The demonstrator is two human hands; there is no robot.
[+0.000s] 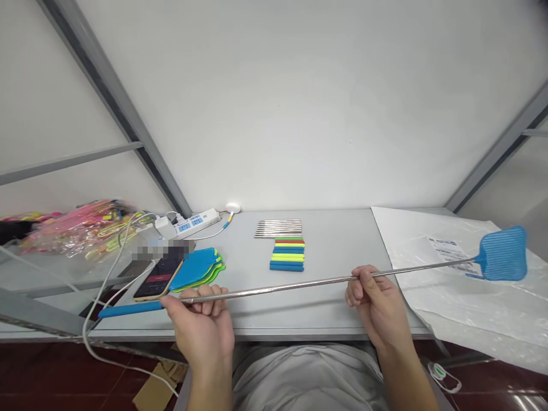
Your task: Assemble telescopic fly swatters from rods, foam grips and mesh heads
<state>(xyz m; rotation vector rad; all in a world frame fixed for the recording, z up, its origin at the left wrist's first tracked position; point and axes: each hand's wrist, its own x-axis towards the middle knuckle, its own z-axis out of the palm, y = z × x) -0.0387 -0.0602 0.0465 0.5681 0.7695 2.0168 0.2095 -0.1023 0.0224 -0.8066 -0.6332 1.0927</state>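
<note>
A telescopic fly swatter (274,288) with a long metal rod is stretched across the view above the table, its blue grip at the left end and its blue slotted paddle at the right. My left hand (203,328) is closed round the rod beside the grip. Farther along, my right hand (377,302) pinches the rod between thumb and fingers. Beyond the rod lies a row of coloured grips (286,258) in blue, yellow, green and red. Several metal rods (278,228) lie just behind them. Loose blue and green paddles (197,268) are stacked left of these.
A phone (160,274) lies beside the paddle stack, with a power strip (197,222) and white cables behind it. Bagged colourful items (89,228) sit at far left. A white plastic bag (454,291) covers the table's right end. Grey metal posts (496,148) frame both sides.
</note>
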